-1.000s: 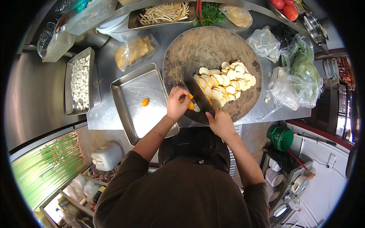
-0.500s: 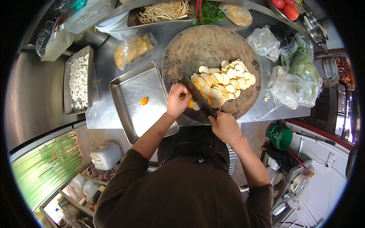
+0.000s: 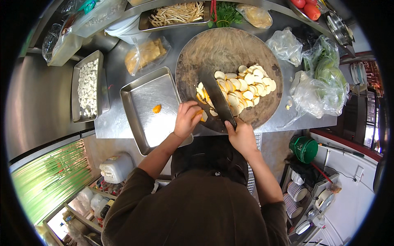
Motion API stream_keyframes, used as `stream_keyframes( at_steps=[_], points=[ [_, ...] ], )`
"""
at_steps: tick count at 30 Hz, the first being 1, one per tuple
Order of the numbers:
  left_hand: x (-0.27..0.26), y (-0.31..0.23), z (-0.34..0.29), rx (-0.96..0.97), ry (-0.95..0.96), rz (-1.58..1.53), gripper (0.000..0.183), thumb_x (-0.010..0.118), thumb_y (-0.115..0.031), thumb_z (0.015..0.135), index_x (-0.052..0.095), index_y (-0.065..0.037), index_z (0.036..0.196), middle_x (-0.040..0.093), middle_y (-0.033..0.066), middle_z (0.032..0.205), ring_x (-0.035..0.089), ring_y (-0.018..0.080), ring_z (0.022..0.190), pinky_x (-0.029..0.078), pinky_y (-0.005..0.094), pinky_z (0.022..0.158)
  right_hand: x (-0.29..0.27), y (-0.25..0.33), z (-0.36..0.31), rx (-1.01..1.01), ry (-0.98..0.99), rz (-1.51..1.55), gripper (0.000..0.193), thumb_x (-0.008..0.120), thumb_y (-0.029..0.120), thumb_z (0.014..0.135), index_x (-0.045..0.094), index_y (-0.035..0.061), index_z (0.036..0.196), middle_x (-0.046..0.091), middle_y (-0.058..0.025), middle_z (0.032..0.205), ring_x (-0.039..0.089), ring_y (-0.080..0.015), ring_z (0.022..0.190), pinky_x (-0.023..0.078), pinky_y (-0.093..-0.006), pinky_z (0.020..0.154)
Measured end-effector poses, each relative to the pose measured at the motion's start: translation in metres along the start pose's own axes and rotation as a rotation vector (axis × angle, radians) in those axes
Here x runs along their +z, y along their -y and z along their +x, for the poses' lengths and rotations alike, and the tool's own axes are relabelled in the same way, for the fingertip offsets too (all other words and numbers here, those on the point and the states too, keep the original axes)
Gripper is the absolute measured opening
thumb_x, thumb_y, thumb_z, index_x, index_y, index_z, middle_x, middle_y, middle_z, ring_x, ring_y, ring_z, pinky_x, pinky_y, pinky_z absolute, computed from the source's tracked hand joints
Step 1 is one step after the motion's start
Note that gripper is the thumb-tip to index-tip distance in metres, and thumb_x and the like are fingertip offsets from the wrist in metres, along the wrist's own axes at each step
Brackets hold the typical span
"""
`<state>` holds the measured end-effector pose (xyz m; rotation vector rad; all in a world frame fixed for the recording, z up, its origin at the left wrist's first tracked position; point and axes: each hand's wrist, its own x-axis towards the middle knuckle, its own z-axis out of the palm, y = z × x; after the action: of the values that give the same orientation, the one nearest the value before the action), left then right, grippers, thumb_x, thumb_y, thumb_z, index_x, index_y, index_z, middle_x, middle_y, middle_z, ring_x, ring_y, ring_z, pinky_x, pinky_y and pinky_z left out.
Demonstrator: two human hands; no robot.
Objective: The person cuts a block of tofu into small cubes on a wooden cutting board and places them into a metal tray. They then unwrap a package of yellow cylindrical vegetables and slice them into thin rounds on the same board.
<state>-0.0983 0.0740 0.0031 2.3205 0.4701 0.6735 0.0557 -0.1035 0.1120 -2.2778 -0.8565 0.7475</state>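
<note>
My right hand [image 3: 243, 138] is closed round the handle of a dark-bladed cleaver [image 3: 218, 96]. The blade slants across the left part of a round wooden chopping board [image 3: 217, 45], against a heap of pale round slices with yellow-orange rims [image 3: 248, 87]. A few similar slices lie left of the blade. My left hand [image 3: 188, 119], at the board's lower left edge, pinches an orange-skinned piece with a pale cut face [image 3: 202, 115]; the fingers partly hide it. Beside this hand, a metal tray [image 3: 141, 92] holds one small orange end piece [image 3: 156, 108].
Left stands a tray of white cubes [image 3: 88, 88]; a bag of yellow pieces [image 3: 145, 55] lies behind the metal tray. Pale strips fill a tray [image 3: 176, 14] at the back, near green herbs [image 3: 225, 14]. Bagged greens [image 3: 324, 90] sit right of the board. A green bucket [image 3: 303, 148] stands lower right.
My left hand has moved down toward the board's near edge with the orange-skinned piece. The cleaver has swung to a steeper angle, its broad side now showing, with slices left of it.
</note>
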Motion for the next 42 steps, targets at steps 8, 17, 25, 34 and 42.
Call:
stream_keyframes(
  at_steps=[8, 17, 25, 34, 42],
  points=[
    [-0.027, 0.004, -0.014, 0.059, 0.236, -0.051, 0.054, 0.082, -0.007, 0.074, 0.058, -0.005, 0.123, 0.059, 0.0152, 0.122, 0.055, 0.0388, 0.11, 0.045, 0.0454, 0.098, 0.013, -0.002, 0.003, -0.108, 0.105, -0.131, 0.032, 0.065, 0.029, 0.096, 0.067, -0.0028, 0.094, 0.068, -0.0273, 0.076, 0.068, -0.0464, 0.076, 0.055, -0.054, 0.072],
    [-0.001, -0.012, 0.001, -0.103, -0.07, 0.011, 0.052, 0.084, -0.009, 0.076, 0.057, -0.004, 0.12, 0.059, 0.0174, 0.115, 0.056, 0.039, 0.107, 0.046, 0.0456, 0.094, 0.01, -0.022, 0.012, -0.022, 0.052, -0.244, 0.031, 0.066, 0.029, 0.095, 0.066, -0.0023, 0.093, 0.069, -0.0255, 0.076, 0.068, -0.0452, 0.075, 0.055, -0.0531, 0.071],
    [-0.001, -0.024, 0.018, -0.032, -0.116, 0.006, 0.036, 0.079, -0.007, 0.079, 0.061, -0.005, 0.11, 0.061, 0.0121, 0.11, 0.057, 0.0359, 0.101, 0.046, 0.0446, 0.091, 0.013, -0.005, -0.003, -0.132, -0.027, -0.297, 0.027, 0.067, 0.028, 0.095, 0.065, 0.0017, 0.089, 0.067, -0.0238, 0.068, 0.069, -0.0428, 0.066, 0.057, -0.0508, 0.062],
    [0.005, 0.008, 0.028, 0.076, -0.088, -0.119, 0.017, 0.075, -0.001, 0.082, 0.064, -0.005, 0.094, 0.063, 0.0103, 0.1, 0.058, 0.0332, 0.094, 0.048, 0.0413, 0.084, -0.003, 0.014, -0.006, -0.187, 0.01, -0.358, 0.026, 0.067, 0.028, 0.095, 0.063, 0.0027, 0.088, 0.066, -0.0217, 0.064, 0.068, -0.0413, 0.061, 0.057, -0.0497, 0.059],
    [0.008, 0.013, 0.024, 0.112, -0.093, -0.151, 0.019, 0.075, 0.001, 0.081, 0.064, -0.005, 0.095, 0.063, 0.0098, 0.1, 0.058, 0.033, 0.092, 0.047, 0.0411, 0.083, -0.011, 0.02, 0.0, -0.207, 0.114, -0.404, 0.025, 0.065, 0.025, 0.094, 0.061, 0.002, 0.085, 0.066, -0.0224, 0.065, 0.069, -0.0409, 0.063, 0.057, -0.0486, 0.06]
  ],
)
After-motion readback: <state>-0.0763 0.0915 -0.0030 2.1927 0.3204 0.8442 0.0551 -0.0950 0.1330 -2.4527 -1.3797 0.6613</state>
